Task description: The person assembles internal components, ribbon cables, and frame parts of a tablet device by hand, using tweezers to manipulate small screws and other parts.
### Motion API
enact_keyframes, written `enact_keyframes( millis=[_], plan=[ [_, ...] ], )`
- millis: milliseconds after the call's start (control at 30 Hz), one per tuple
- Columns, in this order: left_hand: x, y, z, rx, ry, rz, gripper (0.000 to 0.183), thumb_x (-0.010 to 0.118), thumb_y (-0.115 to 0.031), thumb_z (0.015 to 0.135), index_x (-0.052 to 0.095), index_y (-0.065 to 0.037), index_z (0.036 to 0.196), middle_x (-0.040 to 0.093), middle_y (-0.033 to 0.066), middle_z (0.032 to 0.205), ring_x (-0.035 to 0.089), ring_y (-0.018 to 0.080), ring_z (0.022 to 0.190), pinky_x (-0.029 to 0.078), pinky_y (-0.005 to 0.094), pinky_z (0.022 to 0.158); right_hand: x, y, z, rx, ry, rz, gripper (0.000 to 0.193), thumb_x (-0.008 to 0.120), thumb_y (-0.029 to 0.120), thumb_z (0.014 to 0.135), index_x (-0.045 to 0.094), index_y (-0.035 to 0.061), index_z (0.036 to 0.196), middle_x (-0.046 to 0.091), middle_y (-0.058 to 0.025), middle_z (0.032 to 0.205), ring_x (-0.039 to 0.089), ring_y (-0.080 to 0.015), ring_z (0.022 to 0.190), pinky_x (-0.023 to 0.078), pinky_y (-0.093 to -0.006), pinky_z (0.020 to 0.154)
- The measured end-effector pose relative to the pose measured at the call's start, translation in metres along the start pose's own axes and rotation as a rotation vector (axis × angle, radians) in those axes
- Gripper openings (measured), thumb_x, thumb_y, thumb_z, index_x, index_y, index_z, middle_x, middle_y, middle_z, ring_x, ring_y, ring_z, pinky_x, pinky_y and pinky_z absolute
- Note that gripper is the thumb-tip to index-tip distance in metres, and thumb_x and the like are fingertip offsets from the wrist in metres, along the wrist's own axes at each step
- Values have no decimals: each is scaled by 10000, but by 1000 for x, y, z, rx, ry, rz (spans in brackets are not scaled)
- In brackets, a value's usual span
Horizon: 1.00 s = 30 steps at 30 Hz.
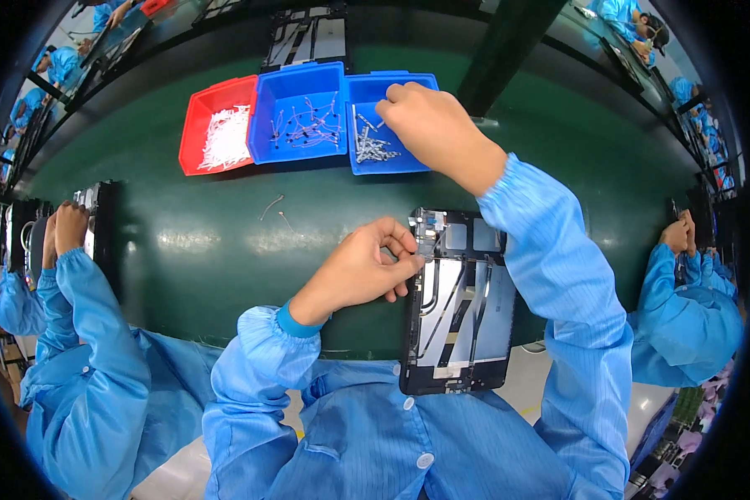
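Note:
An opened black tablet (461, 325) lies at the table's near edge in front of me, its inside showing pale panels and dark cables. My left hand (364, 262) is closed with thumb and fingertips at the tablet's upper left corner, by a small clear piece (426, 237). My right hand (429, 122) reaches over the right blue bin (404, 161), its fingers pinched together. Whatever is between those fingertips is too small to make out. Several small silvery-grey parts (373, 148) lie in that bin below the hand.
Left of it stand a middle blue bin (296, 152) with thin purple wires and a red bin (193, 137) with small white pieces. Two loose wires (272, 206) lie on the green table (225, 292). Co-workers in blue sit on both sides; a dark green post (508, 54) rises behind.

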<state>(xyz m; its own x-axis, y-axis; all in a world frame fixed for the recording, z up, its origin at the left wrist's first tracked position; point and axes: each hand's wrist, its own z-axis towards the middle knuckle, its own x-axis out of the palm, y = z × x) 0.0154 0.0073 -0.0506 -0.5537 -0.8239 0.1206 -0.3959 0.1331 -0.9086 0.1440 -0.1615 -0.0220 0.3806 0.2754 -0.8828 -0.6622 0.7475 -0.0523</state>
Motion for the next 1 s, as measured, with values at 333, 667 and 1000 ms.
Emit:
enact_keyframes(
  millis=[333, 667, 1000],
  plan=[
    [-1, 3, 7, 74, -3, 59, 238, 713, -133, 899, 569, 9, 1024, 593, 59, 900, 627, 98, 646, 507, 226, 496, 22, -20, 16, -223, 265, -208, 88, 653, 78, 776, 684, 7, 817, 678, -143, 866, 689, -286, 840, 568, -385, 703],
    [-2, -20, -4, 394, -410, -287, 220, 668, -176, 961, 619, 32, 1012, 629, 65, 844, 599, 91, 601, 467, 215, 442, -75, 40, -51, 209, 18, 631, 101, 704, 13, 746, 614, 25, 790, 620, -115, 746, 615, -231, 605, 476, -333, 521],
    [13, -14, -6, 332, -240, -321, 178, 647, -141, 970, 623, 31, 1008, 647, 75, 828, 610, 89, 589, 475, 218, 420, -65, 58, -110, 138, -256, 535, 181, 764, 0, 727, 681, 16, 887, 644, -78, 873, 660, -221, 665, 550, -308, 563]
  ],
)
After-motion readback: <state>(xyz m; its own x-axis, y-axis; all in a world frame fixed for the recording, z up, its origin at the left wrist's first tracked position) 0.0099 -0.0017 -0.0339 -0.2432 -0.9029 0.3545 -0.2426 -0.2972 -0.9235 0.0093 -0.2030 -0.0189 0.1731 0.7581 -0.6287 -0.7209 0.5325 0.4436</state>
